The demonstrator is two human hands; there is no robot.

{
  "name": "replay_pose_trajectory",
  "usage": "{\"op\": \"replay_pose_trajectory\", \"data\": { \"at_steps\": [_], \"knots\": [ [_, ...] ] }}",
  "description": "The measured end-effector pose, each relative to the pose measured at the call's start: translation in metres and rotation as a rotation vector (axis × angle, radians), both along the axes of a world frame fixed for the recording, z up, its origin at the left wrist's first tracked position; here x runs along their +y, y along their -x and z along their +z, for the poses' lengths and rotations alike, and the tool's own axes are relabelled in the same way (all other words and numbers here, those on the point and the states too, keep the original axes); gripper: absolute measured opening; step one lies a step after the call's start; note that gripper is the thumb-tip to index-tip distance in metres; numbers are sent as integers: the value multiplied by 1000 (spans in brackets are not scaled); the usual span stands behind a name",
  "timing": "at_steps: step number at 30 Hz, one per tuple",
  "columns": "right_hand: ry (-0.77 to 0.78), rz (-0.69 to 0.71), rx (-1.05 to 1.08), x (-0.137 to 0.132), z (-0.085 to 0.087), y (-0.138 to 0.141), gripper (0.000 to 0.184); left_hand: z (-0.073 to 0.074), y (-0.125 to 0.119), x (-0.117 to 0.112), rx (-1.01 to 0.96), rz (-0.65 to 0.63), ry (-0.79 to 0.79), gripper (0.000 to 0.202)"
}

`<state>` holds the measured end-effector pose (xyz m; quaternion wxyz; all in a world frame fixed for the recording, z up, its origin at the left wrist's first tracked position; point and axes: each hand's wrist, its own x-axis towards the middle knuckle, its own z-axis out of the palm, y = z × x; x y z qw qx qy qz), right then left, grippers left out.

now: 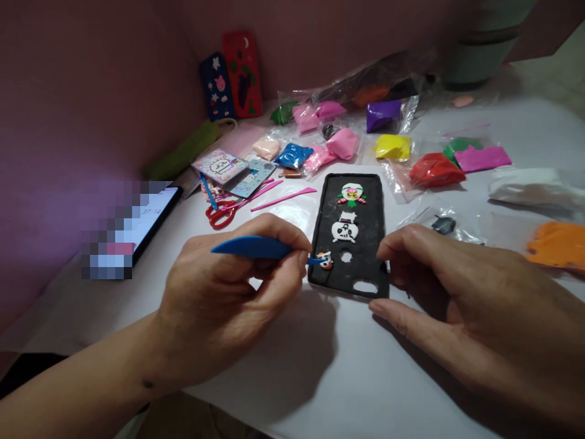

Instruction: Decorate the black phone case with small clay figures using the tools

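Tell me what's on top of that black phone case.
On the black phone case lie three small figures: a multicoloured one, a mostly white one and, lower left, a smaller one. The tip of the blue tool hides part of the smallest.

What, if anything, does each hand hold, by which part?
Left hand: long blue plastic tool, near its thin end. Right hand: fingertips at edge of black rectangular phone case; grip unclear.
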<state>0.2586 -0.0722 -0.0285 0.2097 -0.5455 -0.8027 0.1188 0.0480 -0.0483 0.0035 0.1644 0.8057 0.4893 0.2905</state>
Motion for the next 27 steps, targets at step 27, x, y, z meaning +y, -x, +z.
{"op": "replay_pose_trajectory", "data": {
  "at_steps": [27],
  "knots": [
    [-42, 5, 25, 2, -5, 3, 14, -2, 5, 3, 87, -67, 5, 18]
  ]
}}
